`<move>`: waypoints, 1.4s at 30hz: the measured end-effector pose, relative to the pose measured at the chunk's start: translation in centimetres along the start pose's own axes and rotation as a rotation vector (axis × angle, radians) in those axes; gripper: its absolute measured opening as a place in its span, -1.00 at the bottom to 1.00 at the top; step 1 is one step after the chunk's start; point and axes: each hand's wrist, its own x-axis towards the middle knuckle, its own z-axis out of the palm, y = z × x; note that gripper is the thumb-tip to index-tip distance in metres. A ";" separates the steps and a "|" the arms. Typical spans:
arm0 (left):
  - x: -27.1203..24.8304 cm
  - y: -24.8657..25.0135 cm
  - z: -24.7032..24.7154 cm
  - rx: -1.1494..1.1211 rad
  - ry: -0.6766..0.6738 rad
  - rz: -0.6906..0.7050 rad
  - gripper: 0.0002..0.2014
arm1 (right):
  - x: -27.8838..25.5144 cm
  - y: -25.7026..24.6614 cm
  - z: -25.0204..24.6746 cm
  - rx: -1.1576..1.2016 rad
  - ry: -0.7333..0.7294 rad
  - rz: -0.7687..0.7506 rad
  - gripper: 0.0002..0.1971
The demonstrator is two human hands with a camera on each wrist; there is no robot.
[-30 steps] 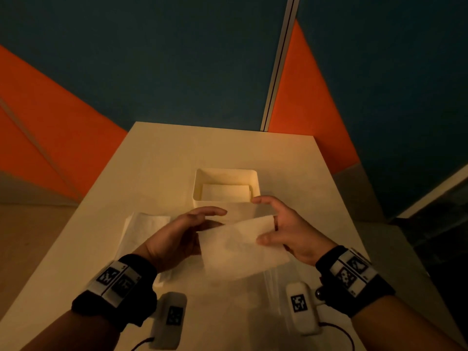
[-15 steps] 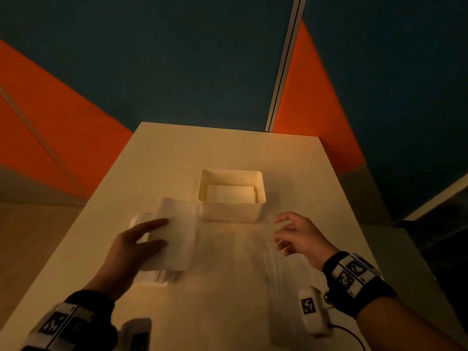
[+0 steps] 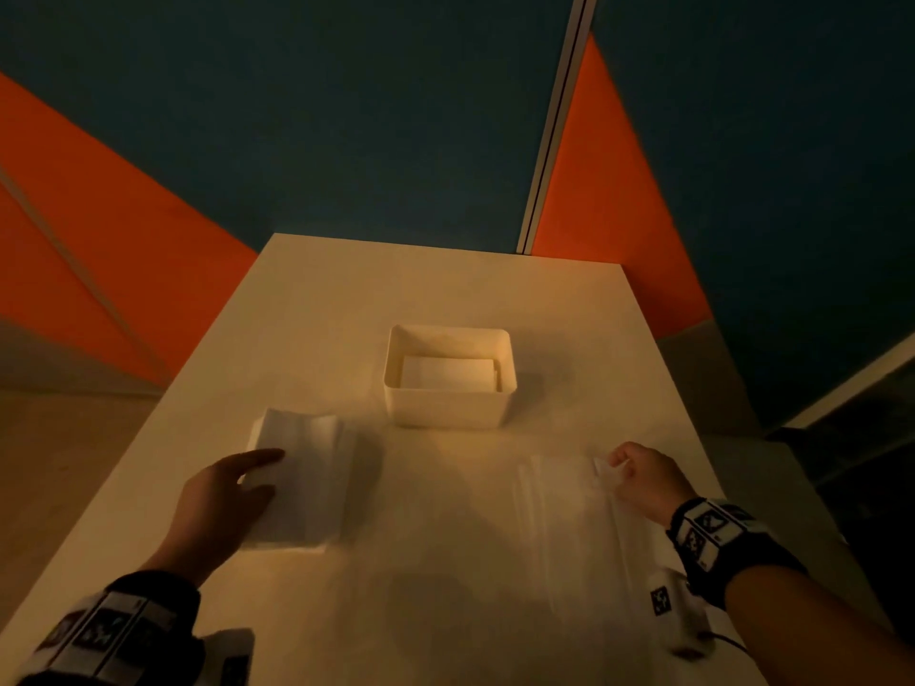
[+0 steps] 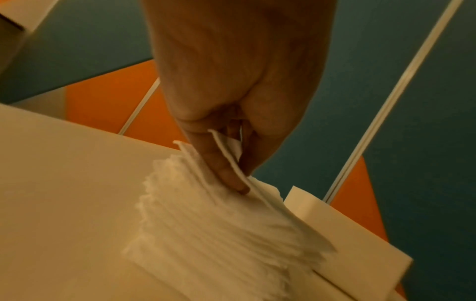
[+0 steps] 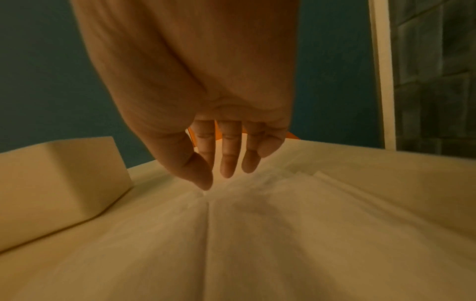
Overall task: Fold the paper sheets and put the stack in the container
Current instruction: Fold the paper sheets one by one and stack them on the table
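A white container (image 3: 445, 408) stands mid-table with folded paper (image 3: 448, 372) lying inside. Left of it sits a stack of folded sheets (image 3: 307, 507). My left hand (image 3: 247, 475) pinches the top folded sheet (image 4: 233, 156) between thumb and fingers, right on that stack (image 4: 219, 224). On the right lies a flat pile of unfolded sheets (image 3: 564, 517). My right hand (image 3: 616, 470) pinches the far corner of its top sheet; in the right wrist view the right hand (image 5: 208, 184) meets the paper (image 5: 257, 234) with thumb and forefinger.
The pale table (image 3: 445, 586) runs to a far edge against blue and orange wall panels. The container (image 5: 59, 179) stands just left of my right hand. Floor drops away on both sides of the table.
A second ago both hands held one folded sheet in the middle. My left hand carried it left onto the folded stack. My right hand let go and moved right to the flat pile.
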 end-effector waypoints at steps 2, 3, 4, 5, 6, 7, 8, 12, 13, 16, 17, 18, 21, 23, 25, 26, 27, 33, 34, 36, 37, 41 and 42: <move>0.2 0.0 0.2 0.088 0.009 0.063 -0.65 | 0.2 0.4 -0.3 -0.108 -0.057 0.006 -0.70; 0.2 0.1 0.3 0.131 0.007 0.089 -0.65 | 0.2 0.4 -0.3 -0.154 -0.087 0.006 -0.64; 0.3 0.1 0.3 0.172 -0.001 0.106 -0.65 | 0.3 0.3 -0.3 -0.206 -0.116 0.001 -0.58; 0.3 0.1 0.4 0.206 -0.005 0.120 -0.65 | 0.3 0.2 -0.2 -0.264 -0.146 -0.009 -0.52; 0.4 0.0 0.4 0.242 -0.006 0.125 -0.66 | 0.2 0.0 -0.1 -0.330 -0.171 -0.029 -0.46; 0.4 -0.1 0.4 0.298 -0.002 0.124 -0.66 | 0.2 -0.1 0.0 -0.389 -0.184 -0.053 -0.42; 0.4 -0.3 0.5 0.367 0.005 0.117 -0.66 | 0.1 -0.3 0.2 -0.435 -0.187 -0.077 -0.39; 0.4 -0.4 0.7 0.396 0.005 0.071 -0.64 | 0.0 -0.5 0.8 -0.549 -0.180 -0.152 -0.41; 0.5 -0.3 0.8 0.359 -0.005 0.062 -0.64 | 0.0 -0.6 0.9 -0.572 -0.180 -0.159 -0.43; 0.5 0.0 1.2 0.298 -0.010 0.051 -0.63 | -0.1 -0.8 0.8 -0.611 -0.169 -0.163 -0.52; 0.5 0.0 1.3 0.287 -0.002 0.046 -0.61 | -0.2 -0.9 0.8 -0.621 -0.168 -0.165 -0.55; 0.5 0.0 1.4 0.281 0.001 0.037 -0.60 | -0.3 -0.9 0.7 -0.627 -0.174 -0.165 -0.56; 0.6 0.2 1.5 0.275 -0.007 0.013 -0.56 | -0.6 -1.0 0.4 -0.642 -0.198 -0.173 -0.60; 0.7 0.3 1.5 0.288 -0.012 -0.001 -0.52 | -0.7 -1.2 -0.2 -0.626 -0.202 -0.194 -0.74; 0.6 0.4 1.5 0.352 0.000 -0.004 -0.47 | -0.7 -1.4 -1.1 -0.574 -0.243 -0.227 -0.83; 0.5 0.6 1.6 0.378 0.018 0.006 -0.44 | -0.7 -1.6 -1.7 -0.525 -0.275 -0.243 -0.84; 0.4 0.9 1.6 0.388 0.041 0.031 -0.42 | -0.7 -1.9 -2.3 -0.467 -0.303 -0.264 -0.83; -0.1 4.1 2.8 0.229 0.003 0.305 -0.53 | -2.0 -5.3 -5.4 0.154 -0.340 -0.311 -0.91; -0.1 4.9 3.2 0.142 -0.058 0.307 -0.55 | -2.3 -6.0 -5.5 0.263 -0.326 -0.309 -0.91; -0.5 6.7 4.1 -0.056 -0.252 0.225 -0.61 | -3.1 -7.4 -5.5 0.496 -0.309 -0.302 -0.87; -0.8 7.7 4.6 -0.134 -0.368 0.164 -0.64 | -3.5 -8.1 -5.3 0.618 -0.306 -0.300 -0.85; -1.7 10.2 6.3 -0.393 -0.731 -0.025 -0.24 | -4.7 -10.3 -4.0 0.937 -0.274 -0.286 -0.80; -1.8 10.6 6.6 -0.461 -0.788 -0.079 -0.22 | -4.9 -10.7 -3.6 0.984 -0.271 -0.284 -0.79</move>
